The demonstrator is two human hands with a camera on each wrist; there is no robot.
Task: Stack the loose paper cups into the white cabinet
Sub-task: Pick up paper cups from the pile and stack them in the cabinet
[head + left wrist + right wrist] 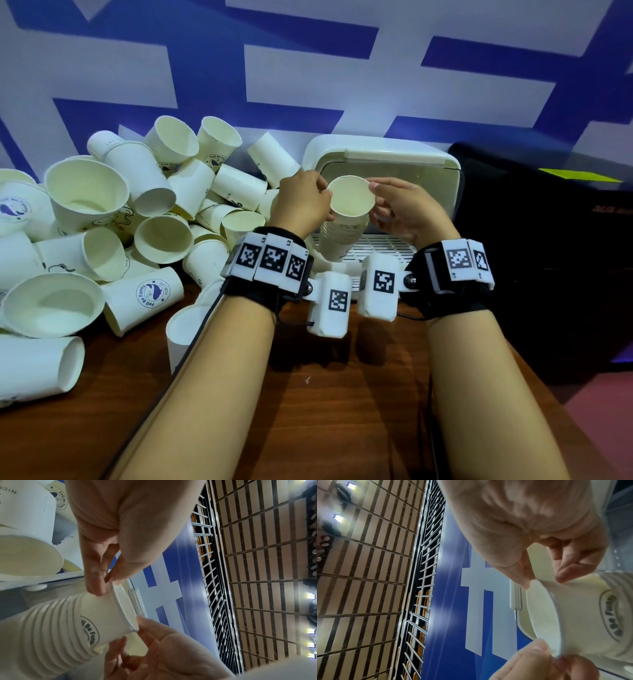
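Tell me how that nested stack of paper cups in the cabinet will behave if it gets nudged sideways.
The stack of cups is tall, narrow and already leaning, so it will probably tip rather than slide. It is thin paper, likely light, so a small push should be enough. The left hand and right hand pinch the top cup's rim, which looks soft enough to dent.

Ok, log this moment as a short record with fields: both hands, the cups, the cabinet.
left hand: pinches the top cup's rim on its left side
right hand: pinches the same rim on its right side
top cup: upright, nested in the stack
stack: many nested cups, standing at the cabinet's opening
cabinet: white, open at the front
loose cups: piled on the table, left of the cabinet
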